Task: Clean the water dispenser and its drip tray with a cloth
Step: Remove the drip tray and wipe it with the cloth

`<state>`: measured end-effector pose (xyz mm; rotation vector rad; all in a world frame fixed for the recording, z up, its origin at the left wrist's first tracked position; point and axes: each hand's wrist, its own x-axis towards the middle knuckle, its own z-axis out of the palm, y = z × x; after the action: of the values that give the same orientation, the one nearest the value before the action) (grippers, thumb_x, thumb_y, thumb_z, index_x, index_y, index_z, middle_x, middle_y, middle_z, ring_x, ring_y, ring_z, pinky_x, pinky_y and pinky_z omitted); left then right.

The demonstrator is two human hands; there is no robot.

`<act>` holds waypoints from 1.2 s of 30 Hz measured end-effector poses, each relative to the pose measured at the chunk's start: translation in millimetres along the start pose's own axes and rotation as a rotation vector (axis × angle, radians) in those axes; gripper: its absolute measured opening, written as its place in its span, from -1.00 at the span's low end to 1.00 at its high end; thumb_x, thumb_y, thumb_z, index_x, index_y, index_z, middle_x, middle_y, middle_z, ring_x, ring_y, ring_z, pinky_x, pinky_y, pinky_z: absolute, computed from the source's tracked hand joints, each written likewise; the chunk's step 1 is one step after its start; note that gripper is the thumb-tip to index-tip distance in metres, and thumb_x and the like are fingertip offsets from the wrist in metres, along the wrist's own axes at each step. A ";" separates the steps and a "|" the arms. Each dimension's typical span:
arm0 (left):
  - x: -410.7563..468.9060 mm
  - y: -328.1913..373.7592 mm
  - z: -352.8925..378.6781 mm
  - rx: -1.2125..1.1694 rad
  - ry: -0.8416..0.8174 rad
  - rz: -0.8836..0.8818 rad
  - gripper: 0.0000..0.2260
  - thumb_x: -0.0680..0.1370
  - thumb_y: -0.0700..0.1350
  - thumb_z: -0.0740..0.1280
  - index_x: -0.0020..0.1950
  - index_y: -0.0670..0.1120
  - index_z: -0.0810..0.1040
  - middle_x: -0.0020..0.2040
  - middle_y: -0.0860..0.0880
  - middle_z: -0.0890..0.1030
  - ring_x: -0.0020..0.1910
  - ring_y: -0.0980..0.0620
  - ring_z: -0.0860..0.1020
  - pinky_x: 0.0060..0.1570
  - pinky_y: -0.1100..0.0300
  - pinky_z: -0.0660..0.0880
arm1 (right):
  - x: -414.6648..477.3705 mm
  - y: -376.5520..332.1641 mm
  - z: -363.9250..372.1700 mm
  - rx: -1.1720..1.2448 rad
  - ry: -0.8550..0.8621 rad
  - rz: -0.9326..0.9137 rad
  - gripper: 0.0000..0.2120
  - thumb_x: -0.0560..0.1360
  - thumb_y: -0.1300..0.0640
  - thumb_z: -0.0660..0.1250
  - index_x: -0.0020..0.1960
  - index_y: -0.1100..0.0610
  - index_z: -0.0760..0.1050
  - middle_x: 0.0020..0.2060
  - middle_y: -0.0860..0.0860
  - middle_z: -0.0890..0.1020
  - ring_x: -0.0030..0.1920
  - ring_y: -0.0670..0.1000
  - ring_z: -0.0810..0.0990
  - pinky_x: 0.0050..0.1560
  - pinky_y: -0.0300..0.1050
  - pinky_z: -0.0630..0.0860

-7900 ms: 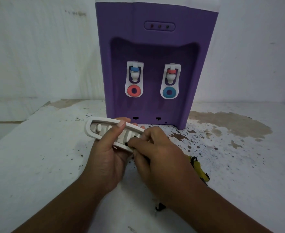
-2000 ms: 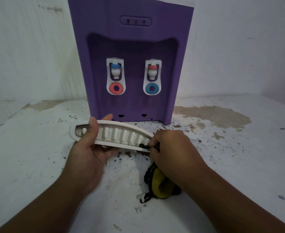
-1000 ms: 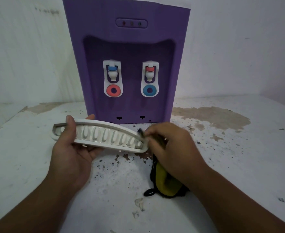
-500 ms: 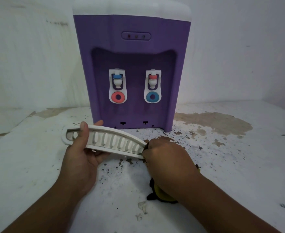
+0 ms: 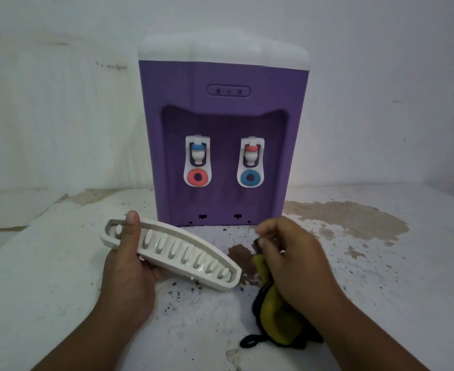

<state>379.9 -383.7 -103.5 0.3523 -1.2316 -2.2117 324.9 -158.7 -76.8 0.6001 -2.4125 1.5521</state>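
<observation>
Holding: the left hand [image 5: 129, 274] grips the white tray [image 5: 172, 253], thumb on top, near left.
Tray: lifted off the table [image 5: 46, 277], slots up, its right end just beside the cloth.
Dispenser [image 5: 223, 135]: purple, far middle, standing on the table.
Right hand [image 5: 292, 263]: fingers closed on the yellow cloth [image 5: 276, 317], near right.

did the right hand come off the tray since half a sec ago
Yes. The right hand with the cloth now sits apart from the tray end it touched.
</observation>
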 end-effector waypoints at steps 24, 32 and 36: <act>-19.1 2.5 7.5 0.654 -0.501 -0.136 -0.43 0.28 0.54 0.36 0.01 0.13 0.67 -0.06 0.03 0.74 -0.12 0.07 0.72 -0.21 0.25 0.59 | -2.0 -1.3 -7.5 -0.229 -0.501 -0.311 -0.24 0.27 -0.21 0.57 0.38 -0.35 0.28 0.14 -0.38 0.51 0.12 -0.31 0.52 0.08 -0.38 0.53; -1.0 17.5 -20.0 0.151 -0.677 -0.536 -0.37 0.35 0.04 0.62 0.32 -0.20 0.55 0.22 -0.30 0.61 0.12 -0.23 0.63 0.06 -0.04 0.57 | 1.5 1.9 -16.1 -0.268 -0.388 -0.335 -0.45 0.25 -0.10 0.62 0.13 -0.25 0.42 -0.02 -0.30 0.59 0.01 -0.23 0.58 -0.08 -0.35 0.55; 1.2 20.8 -18.5 0.183 -0.730 -0.540 -0.41 0.33 -0.16 0.63 0.32 -0.22 0.54 0.28 -0.32 0.57 0.15 -0.24 0.62 0.06 -0.01 0.58 | 2.7 0.4 -21.7 -0.226 -0.435 -0.368 -0.39 0.21 -0.15 0.63 0.15 -0.19 0.41 0.04 -0.26 0.61 0.06 -0.19 0.62 -0.01 -0.25 0.61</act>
<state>395.3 -405.7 -95.9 -0.0964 -1.9010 -2.8238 321.4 -139.6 -66.9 1.3556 -2.5218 1.0663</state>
